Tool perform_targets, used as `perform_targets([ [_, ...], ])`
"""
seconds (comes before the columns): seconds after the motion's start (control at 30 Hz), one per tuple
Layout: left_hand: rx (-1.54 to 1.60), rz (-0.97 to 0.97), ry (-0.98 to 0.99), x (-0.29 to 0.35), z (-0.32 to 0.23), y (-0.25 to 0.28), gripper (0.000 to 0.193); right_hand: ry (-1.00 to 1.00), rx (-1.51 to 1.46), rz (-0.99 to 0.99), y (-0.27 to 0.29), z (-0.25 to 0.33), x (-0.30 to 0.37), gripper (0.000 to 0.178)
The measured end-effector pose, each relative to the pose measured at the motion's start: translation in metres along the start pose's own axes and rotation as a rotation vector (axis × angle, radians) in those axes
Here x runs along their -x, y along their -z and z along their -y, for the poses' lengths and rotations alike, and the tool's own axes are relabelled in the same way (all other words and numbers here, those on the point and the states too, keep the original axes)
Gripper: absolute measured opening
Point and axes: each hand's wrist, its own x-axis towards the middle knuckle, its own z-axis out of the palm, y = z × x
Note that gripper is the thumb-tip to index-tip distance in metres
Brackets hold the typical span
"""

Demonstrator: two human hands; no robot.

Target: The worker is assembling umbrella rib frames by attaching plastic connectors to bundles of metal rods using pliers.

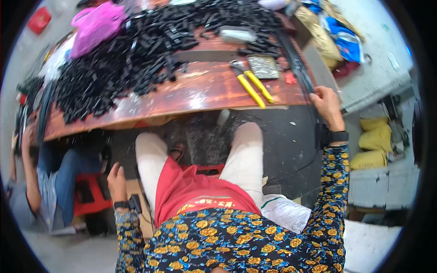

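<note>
Your right hand (328, 108) was at the strips (296, 61), grip indiscernible; your left hand (117, 183) was half-open, visibly empty. Separating single strips seemed best.

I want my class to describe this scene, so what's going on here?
A person sits at a reddish wooden table. The right hand is at long black strips that hang over the table's right side; whether it grips them isn't clear. The left hand is low beside the left thigh, with nothing visible in it. A big heap of small black pieces covers much of the table, and yellow-handled pliers lie near the front edge.
</note>
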Motion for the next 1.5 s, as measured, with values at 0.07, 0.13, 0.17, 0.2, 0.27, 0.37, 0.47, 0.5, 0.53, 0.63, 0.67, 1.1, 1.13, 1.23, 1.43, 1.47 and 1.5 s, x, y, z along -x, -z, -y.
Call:
perform_targets([
  [0.07,-0.094,-0.002,-0.101,0.012,-0.018,0.006,0.039,0.084,0.054,0.106,0.000,-0.026,-0.010,0.033],
  [0.13,-0.074,-0.063,-0.170,0.016,-0.017,0.003,0.034,0.040,0.009,0.195,-0.005,-0.063,-0.009,0.030],
  [0.17,0.088,-0.156,-0.208,0.024,-0.007,0.003,0.029,-0.014,-0.069,0.201,-0.006,-0.053,-0.004,0.028],
  [0.2,0.084,-0.206,-0.178,0.029,-0.007,0.005,0.028,0.019,0.018,0.170,-0.010,-0.073,-0.006,0.029],
  [0.27,0.142,-0.290,0.010,0.053,0.009,0.012,0.026,0.022,0.068,0.226,-0.023,-0.081,-0.011,0.034],
  [0.37,0.214,-0.431,0.145,0.077,0.060,0.023,0.026,-0.002,0.129,0.198,-0.049,-0.087,-0.011,0.039],
  [0.47,0.547,-0.524,0.440,0.090,0.065,0.032,0.030,-0.019,0.123,0.077,-0.055,-0.090,-0.010,0.040],
  [0.5,0.554,-0.537,0.448,0.093,0.070,0.037,0.030,-0.003,0.122,0.078,-0.051,-0.088,-0.011,0.040],
  [0.53,0.622,-0.566,0.478,0.094,0.074,0.042,0.030,-0.012,0.121,0.120,-0.048,-0.085,-0.012,0.039],
  [0.63,0.722,-0.609,0.512,0.088,0.078,0.054,0.031,-0.029,0.105,0.192,-0.047,-0.090,-0.015,0.037],
  [0.67,0.749,-0.617,0.509,0.085,0.077,0.057,0.032,-0.046,0.087,0.222,-0.047,-0.092,-0.017,0.036],
  [1.1,0.863,-0.642,0.520,0.069,0.105,0.078,0.029,0.033,0.127,0.210,-0.044,-0.114,-0.015,0.037],
  [1.13,0.843,-0.637,0.509,0.064,0.102,0.077,0.029,0.003,0.089,0.209,-0.046,-0.121,-0.015,0.038],
  [1.23,0.811,-0.618,0.513,0.055,0.087,0.077,0.028,-0.020,0.041,0.190,-0.046,-0.117,-0.014,0.040],
  [1.43,0.818,-0.601,0.490,0.056,0.082,0.081,0.028,-0.044,-0.209,0.136,-0.053,-0.123,-0.024,0.041],
  [1.47,0.794,-0.606,0.469,0.059,0.085,0.084,0.030,-0.072,-0.272,0.132,-0.054,-0.127,-0.027,0.041],
  [1.5,0.774,-0.599,0.442,0.058,0.086,0.083,0.033,-0.079,-0.269,0.123,-0.051,-0.135,-0.032,0.041],
])
